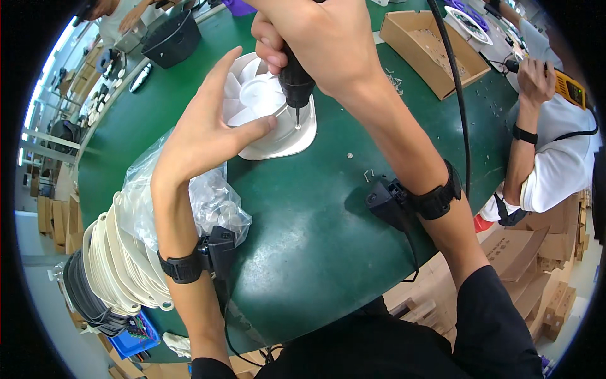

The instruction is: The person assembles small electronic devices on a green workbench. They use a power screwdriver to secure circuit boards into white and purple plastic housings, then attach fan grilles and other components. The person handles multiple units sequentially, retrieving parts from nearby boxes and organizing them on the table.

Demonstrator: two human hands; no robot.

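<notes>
A white plastic fan housing (pixel 278 148) with fan-like blades lies on the green table, ahead of me. My right hand (pixel 315 44) is wrapped round a black electric screwdriver (pixel 297 82), held upright. Its thin bit points down at a small screw (pixel 298 127) near the housing's right rim. At the housing's left side, my left hand (pixel 205 123) is spread, index finger stretched out and thumb reaching over the white plastic. Whether its other fingers press on the part is hidden. Both my wrists carry black straps with small devices.
A clear plastic bag (pixel 218 205) and stacked cream-coloured rings (pixel 126 259) stand left. A cardboard box (pixel 435 54) is far right, near loose screws (pixel 392 81). A black cable (pixel 456 82) hangs before it. On the right, a co-worker's hand (pixel 536 82) holds a yellow tool.
</notes>
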